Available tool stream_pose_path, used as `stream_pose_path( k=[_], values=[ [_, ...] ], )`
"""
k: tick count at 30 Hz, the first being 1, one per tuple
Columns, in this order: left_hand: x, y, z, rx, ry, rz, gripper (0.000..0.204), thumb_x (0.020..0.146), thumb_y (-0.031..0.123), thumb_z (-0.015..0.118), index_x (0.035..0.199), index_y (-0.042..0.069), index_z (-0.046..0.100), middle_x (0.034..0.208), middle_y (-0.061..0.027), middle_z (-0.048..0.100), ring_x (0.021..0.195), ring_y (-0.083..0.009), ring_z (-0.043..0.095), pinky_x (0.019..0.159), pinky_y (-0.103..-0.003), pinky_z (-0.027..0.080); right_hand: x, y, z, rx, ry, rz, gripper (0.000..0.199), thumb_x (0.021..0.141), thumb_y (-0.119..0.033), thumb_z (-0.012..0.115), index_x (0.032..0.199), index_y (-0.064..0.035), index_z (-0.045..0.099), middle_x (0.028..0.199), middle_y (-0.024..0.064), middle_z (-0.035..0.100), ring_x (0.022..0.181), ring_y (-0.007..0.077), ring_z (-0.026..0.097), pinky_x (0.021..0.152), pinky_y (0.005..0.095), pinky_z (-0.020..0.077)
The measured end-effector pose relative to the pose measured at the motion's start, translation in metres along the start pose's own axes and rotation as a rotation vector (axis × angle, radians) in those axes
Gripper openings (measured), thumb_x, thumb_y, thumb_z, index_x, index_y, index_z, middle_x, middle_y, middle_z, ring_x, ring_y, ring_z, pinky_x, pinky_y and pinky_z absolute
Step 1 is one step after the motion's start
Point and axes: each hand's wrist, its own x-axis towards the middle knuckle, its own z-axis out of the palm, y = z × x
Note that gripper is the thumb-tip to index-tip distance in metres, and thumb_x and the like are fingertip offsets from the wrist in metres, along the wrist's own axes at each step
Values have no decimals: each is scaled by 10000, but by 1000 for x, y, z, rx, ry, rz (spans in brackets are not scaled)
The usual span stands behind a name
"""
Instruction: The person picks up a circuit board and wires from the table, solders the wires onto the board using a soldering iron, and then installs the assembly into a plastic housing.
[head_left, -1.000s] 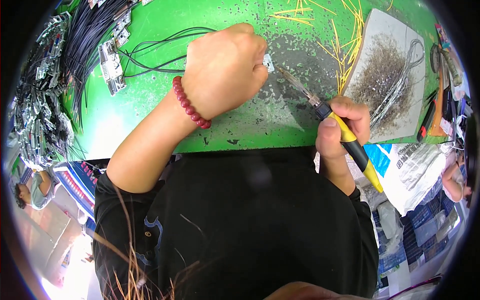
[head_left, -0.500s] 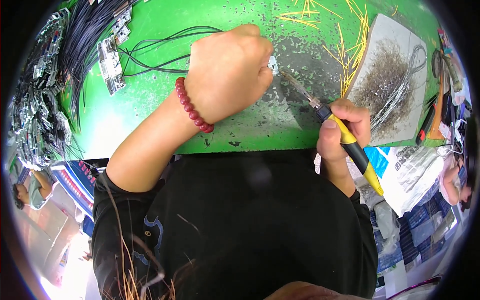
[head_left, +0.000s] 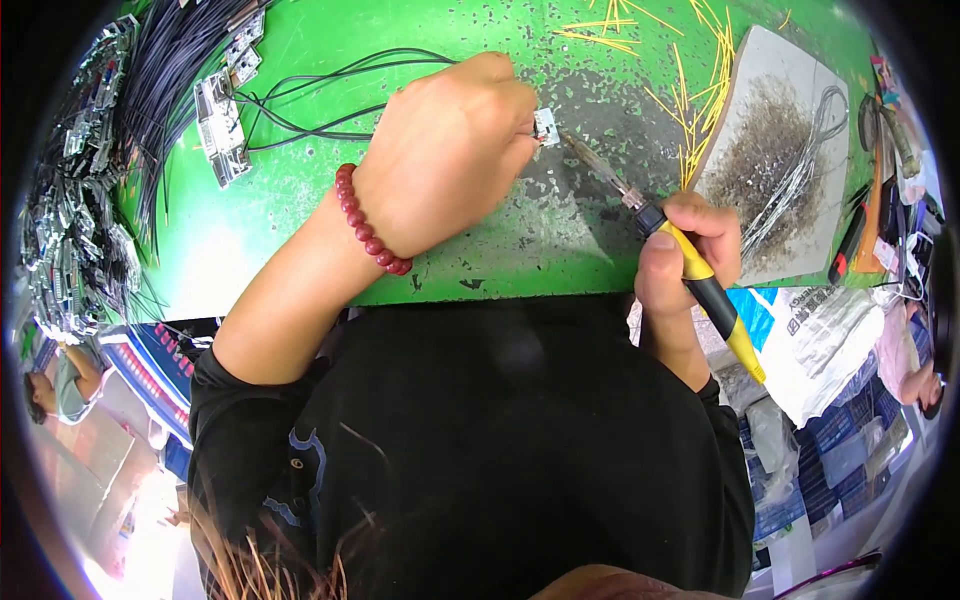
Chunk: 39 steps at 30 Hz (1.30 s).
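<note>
Left hand (head_left: 445, 160) pinches a small metal connector (head_left: 546, 125) against the green surface (head_left: 300, 190). Right hand (head_left: 685, 245) is closed around a yellow-handled soldering iron (head_left: 690, 262), whose tip meets the connector. Recommended: brace both wrists and keep the black wires (head_left: 320, 100) clear of the tip.

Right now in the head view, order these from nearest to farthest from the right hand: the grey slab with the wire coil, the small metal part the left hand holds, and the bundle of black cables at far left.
1. Grey slab: just right of and above the right hand.
2. Small metal part: up-left, at the soldering iron tip, in the left hand fingers.
3. Black cable bundle: far top left of the green bench.
</note>
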Motion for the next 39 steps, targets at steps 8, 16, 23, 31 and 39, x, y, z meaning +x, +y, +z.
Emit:
stream_pose_path(
  k=[8, 16, 23, 31, 39],
  values=[
    [1, 5, -2, 32, -18, 24, 88, 790, 60, 639, 751, -6, 597, 784, -141, 554, 727, -347, 570, 643, -416, 472, -1, 1, 1, -6, 28, -4, 254, 799, -124, 690, 922, 14, 517, 761, 89, 569, 606, 87, 439, 545, 231, 360],
    [14, 5, -11, 165, -207, 32, 127, 812, 105, 627, 765, -11, 600, 803, -158, 554, 784, -367, 571, 673, -444, 464, 0, 2, 1, 10, 17, -21, 241, 796, -115, 687, 917, 13, 523, 760, 83, 569, 610, 86, 447, 546, 231, 363],
    [16, 2, -10, 104, -186, 19, 141, 797, 130, 640, 758, -2, 610, 801, -150, 562, 772, -360, 572, 674, -438, 462, 1, -1, 2, -33, 12, 18, 244, 800, -120, 693, 918, 11, 525, 766, 80, 570, 621, 86, 456, 558, 231, 370],
    [16, 0, -11, 81, -211, 22, 145, 807, 135, 634, 777, -5, 617, 807, -145, 563, 771, -358, 571, 677, -434, 459, 1, 0, 4, -18, 18, 36, 259, 811, -135, 696, 931, 13, 520, 769, 76, 562, 629, 91, 460, 569, 233, 378],
    [17, 0, -12, 74, -238, 13, 155, 827, 146, 629, 792, -4, 620, 819, -144, 560, 776, -360, 569, 682, -439, 456, 1, 0, 5, -18, 26, 25, 251, 817, -141, 688, 927, 11, 521, 756, 69, 555, 623, 89, 456, 562, 231, 373]
  ],
)
